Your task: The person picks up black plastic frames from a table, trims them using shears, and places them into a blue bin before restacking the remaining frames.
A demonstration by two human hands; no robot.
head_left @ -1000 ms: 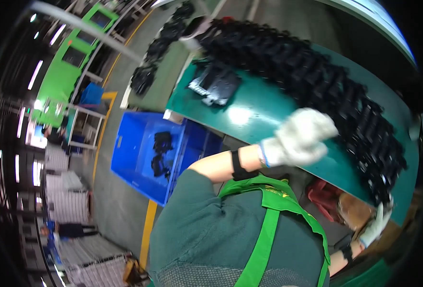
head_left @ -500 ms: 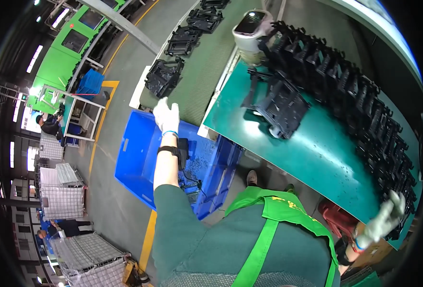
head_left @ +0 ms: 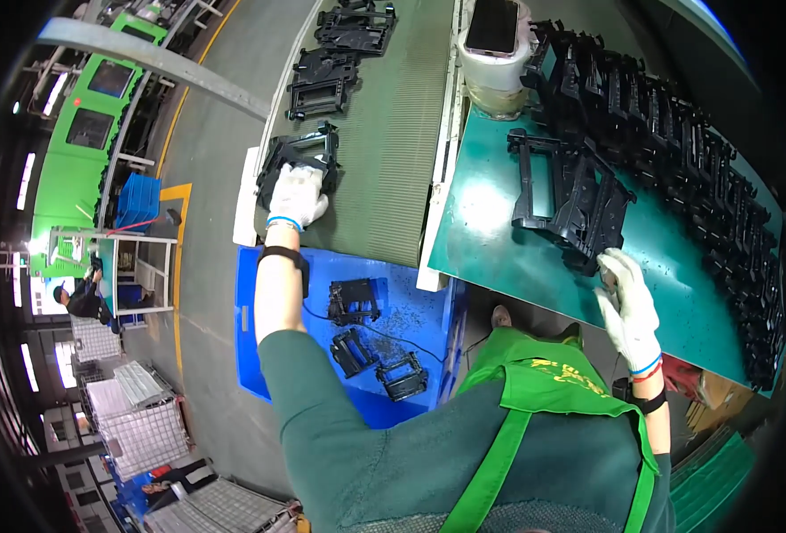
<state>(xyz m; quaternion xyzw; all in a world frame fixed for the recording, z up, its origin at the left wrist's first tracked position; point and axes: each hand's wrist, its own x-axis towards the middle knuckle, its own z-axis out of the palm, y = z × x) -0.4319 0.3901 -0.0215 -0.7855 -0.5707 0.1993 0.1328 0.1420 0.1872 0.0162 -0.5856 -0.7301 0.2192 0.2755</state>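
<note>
At the near end of the green conveyor belt (head_left: 391, 151), my white-gloved left hand (head_left: 297, 194) has its fingers closed on the near side of a black plastic frame (head_left: 308, 147). My fingertips partly hide that part. On the green tabletop lies another black plastic part (head_left: 579, 200), with an open rectangular frame along its left side. Just below its near corner is my gloved right hand (head_left: 626, 306), thumb and fingers apart, holding nothing. More black frames (head_left: 323, 80) lie in a line farther up the belt.
A long row of black parts (head_left: 668, 151) stands along the far right of the green table (head_left: 490, 240). A phone (head_left: 492, 27) rests on a white round container (head_left: 497, 75). Below the belt, a blue bin (head_left: 255, 355) holds several black parts and a cable. Someone works far left.
My left hand has reached forward onto the nearest frame on the belt. My right hand has come from the table's right end to beside the part on the tabletop. The view has shifted.
</note>
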